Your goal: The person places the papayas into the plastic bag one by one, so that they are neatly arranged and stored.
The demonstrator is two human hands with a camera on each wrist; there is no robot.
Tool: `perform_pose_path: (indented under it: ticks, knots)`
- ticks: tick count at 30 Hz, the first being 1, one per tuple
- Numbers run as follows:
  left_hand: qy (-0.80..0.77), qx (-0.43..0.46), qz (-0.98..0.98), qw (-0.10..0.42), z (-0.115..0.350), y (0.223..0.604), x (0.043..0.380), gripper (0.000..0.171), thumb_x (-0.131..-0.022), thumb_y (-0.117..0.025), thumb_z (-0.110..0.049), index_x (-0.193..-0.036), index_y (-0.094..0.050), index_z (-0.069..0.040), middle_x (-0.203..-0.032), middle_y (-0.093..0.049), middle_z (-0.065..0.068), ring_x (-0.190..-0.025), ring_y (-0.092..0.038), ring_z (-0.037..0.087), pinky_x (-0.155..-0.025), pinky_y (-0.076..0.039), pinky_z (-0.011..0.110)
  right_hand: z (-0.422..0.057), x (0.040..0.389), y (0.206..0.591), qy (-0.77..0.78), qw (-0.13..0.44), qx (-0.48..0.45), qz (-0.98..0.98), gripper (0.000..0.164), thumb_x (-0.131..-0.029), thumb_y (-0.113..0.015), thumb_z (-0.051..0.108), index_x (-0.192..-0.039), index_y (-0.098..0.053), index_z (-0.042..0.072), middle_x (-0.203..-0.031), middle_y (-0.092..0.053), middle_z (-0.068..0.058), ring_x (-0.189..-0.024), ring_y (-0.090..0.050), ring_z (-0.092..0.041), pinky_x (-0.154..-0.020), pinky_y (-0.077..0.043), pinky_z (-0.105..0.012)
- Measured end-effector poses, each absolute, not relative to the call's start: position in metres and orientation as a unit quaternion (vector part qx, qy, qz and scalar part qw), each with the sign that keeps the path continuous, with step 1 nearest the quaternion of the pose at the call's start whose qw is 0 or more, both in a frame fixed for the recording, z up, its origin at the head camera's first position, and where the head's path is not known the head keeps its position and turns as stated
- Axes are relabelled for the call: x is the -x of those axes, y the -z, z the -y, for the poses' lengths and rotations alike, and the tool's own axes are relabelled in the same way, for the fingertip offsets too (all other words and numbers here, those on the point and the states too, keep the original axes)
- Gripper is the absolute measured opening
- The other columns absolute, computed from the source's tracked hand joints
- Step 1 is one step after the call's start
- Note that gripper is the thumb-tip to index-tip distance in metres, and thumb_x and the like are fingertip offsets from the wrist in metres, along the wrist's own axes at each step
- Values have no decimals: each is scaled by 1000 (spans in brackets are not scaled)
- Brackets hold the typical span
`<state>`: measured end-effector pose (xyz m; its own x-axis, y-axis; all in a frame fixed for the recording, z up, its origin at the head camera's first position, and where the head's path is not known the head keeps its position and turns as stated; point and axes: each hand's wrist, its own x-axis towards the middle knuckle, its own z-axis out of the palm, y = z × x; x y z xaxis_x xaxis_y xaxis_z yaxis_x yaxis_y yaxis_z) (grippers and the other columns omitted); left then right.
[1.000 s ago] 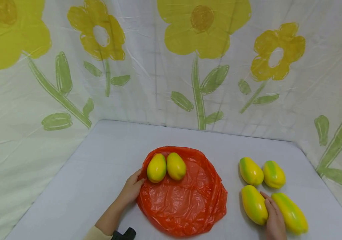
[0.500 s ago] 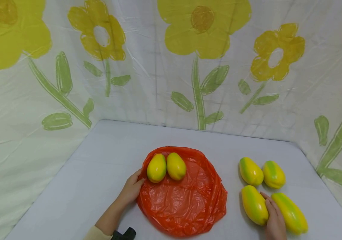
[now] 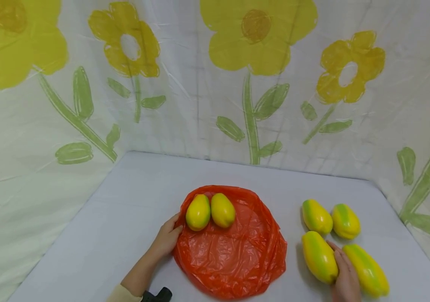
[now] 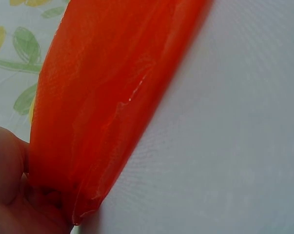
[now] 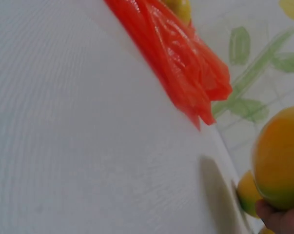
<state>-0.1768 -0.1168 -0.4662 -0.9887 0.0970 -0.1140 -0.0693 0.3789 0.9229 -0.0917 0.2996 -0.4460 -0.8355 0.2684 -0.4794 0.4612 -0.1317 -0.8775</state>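
Aslant, yellow fruit (image 3: 318,255) held in right grip (image 3: 345,274), long axis pointing away leftward, left grip (image 3: 167,238) holding red bag (image 3: 233,260).

Head view: evenly lit | red bag (image 3: 225,259): small glints | wrist views: greyer, softer (right: smudged shadow (image 5: 216,192))

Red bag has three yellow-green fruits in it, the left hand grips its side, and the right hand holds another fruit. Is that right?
Not quite: the head view shows two fruits in the red bag, not three. The rest stands: the left hand grips its side, and the right hand holds another fruit.
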Motion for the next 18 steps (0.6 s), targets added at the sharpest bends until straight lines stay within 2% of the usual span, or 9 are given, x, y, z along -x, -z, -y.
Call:
perform_pose_path:
  ticks: [3, 5, 11, 18]
  knots:
    - [-556, -10, -828, 73, 117, 465, 176, 48, -94, -39, -6, -142, -35, -2, -145, -39, 18, -136, -33, 37, -106, -34, 53, -298, 92, 437, 710, 80, -263, -648, 60, -94, -9, 57, -149, -8, 34, -154, -9, 17, -123, -26, 0, -90, -38, -10]
    - [-557, -11, -827, 72, 117, 465, 176, 48, -94, -39, -6, -142, -35, -2, -145, -39, 18, -136, -33, 37, -105, -34, 53, -295, 93, 429, 712, 87, -259, -647, 60, -93, -8, 58, -149, -7, 36, -155, -7, 17, -124, -26, -3, -86, -39, -9]
    - [-558, -8, -826, 71, 118, 467, 176, 48, -94, -39, -7, -142, -35, -2, -145, -40, 18, -135, -34, 37, -105, -35, 53, -279, 104, 407, 702, 75, -221, -673, 61, -92, -12, 61, -149, -12, 37, -155, -5, 12, -124, -26, -12, -85, -42, -8]
    - [-557, -9, -827, 72, 117, 468, 177, 48, -94, -40, -7, -142, -35, -3, -145, -40, 17, -136, -33, 36, -106, -34, 53, -251, 116, 389, 707, 17, -118, -697, 57, -98, -22, 51, -148, -22, 23, -152, -15, 5, -115, -36, -4, -86, -43, -6]
